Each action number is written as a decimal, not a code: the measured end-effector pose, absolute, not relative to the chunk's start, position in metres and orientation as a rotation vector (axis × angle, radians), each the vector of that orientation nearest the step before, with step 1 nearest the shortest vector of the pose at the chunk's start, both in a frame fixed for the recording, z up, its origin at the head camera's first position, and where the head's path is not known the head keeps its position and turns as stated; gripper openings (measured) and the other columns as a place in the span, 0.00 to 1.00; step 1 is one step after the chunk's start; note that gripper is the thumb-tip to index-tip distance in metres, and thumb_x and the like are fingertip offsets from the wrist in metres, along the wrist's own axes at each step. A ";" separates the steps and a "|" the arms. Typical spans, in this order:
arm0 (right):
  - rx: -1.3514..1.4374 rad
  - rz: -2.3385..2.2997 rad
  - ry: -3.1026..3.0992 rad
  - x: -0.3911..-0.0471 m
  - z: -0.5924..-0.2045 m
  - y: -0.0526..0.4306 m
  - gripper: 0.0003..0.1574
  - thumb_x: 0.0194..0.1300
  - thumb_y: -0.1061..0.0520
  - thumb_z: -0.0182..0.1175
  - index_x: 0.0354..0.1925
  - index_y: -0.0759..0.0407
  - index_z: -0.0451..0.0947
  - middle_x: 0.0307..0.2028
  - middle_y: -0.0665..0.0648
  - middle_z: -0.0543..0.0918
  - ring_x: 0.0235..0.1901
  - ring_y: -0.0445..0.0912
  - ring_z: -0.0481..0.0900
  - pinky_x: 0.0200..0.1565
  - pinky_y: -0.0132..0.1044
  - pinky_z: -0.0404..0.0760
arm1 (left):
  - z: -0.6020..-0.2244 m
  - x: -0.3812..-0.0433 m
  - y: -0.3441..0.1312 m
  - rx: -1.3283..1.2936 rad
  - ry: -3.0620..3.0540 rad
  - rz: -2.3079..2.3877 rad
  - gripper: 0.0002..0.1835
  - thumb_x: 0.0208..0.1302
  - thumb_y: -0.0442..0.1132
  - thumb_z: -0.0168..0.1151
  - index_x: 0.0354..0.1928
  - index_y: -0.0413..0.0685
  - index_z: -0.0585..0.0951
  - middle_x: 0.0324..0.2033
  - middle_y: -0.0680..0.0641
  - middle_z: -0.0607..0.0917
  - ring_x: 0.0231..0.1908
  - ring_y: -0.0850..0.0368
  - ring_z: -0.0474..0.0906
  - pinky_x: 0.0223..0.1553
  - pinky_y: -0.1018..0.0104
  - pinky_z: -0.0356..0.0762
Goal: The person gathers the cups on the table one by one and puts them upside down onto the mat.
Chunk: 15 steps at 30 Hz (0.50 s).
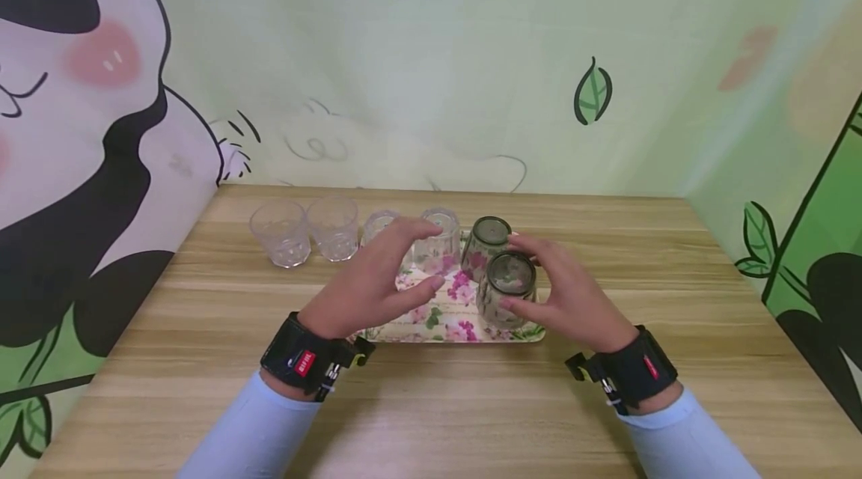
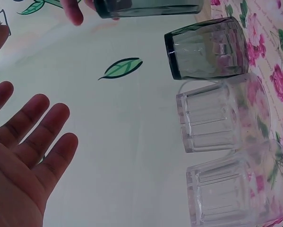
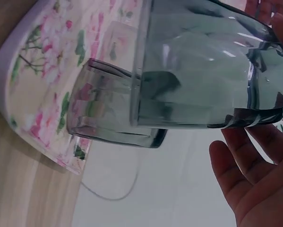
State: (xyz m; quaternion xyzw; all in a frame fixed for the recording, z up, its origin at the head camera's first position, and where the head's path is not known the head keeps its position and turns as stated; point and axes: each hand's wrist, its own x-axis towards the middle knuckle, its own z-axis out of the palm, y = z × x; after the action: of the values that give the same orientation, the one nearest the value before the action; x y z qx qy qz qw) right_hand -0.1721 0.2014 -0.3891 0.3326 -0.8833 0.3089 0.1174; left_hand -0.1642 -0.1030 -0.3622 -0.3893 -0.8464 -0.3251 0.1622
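Nearest in, 2 pale blue sleeves [image 1: 252, 430] reach over the wood-grain tabletop [image 1: 417, 412], a black wrist strap [image 1: 299, 352] on each arm! Set the dial on the tray's middle, 12 o'clock pointing at the backdrop. At 9 o'clock, the left hand [image 1: 373, 277] is spread wide, thumb and fingers apart, holding nothing. Over at 3 o'clock, the right hand [image 1: 569, 296] has the action: thumb and fingertips pinching an upside-down smoky grey glass [image 1: 509, 273] near its base, rim clear of the floral tray [image 1: 414, 333] beneath!

Farther back on that tray, at 1 o'clock, stands a second grey glass [image 1: 482, 248], mouth down. Just beside it at 12 o'clock, a clear faceted glass [image 1: 438, 239], also inverted, and its twin, another clear glass [image 1: 380, 222], at 11. Out at 10 o'clock, off the tray, 2 clear tumblers [image 1: 279, 232] stand upright side by side on the wood.

Behind it all, the pale green backdrop [image 1: 471, 105] carries a leaf print [image 1: 592, 93] at 1 o'clock, and a cartoon panda [image 1: 124, 157] looms at 10!
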 end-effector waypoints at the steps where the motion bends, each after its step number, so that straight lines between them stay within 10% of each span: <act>1: 0.975 0.905 -2.597 -0.173 -0.391 0.201 0.55 0.53 0.50 0.77 0.73 0.52 0.62 0.63 0.63 0.77 0.60 0.54 0.76 0.55 0.60 0.86 | -0.362 -0.164 -0.103 -1.108 -2.418 -0.927 0.32 0.65 0.45 0.66 0.67 0.43 0.68 0.62 0.41 0.78 0.64 0.50 0.72 0.68 0.45 0.76; 15: 0.954 0.934 -2.687 -0.178 -0.405 0.197 0.49 0.59 0.51 0.73 0.72 0.54 0.62 0.64 0.66 0.76 0.56 0.55 0.76 0.47 0.58 0.88 | -0.362 -0.165 -0.102 -1.114 -2.396 -0.896 0.31 0.65 0.44 0.66 0.67 0.44 0.69 0.61 0.41 0.79 0.64 0.50 0.73 0.68 0.46 0.77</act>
State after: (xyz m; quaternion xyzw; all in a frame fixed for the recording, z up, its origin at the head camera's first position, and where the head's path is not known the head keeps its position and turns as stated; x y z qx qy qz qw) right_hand -0.1780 0.1965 -0.4051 0.3172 -0.8934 0.3103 0.0704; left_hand -0.1649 -0.1023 -0.3625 -0.3931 -0.8456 -0.3160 0.1748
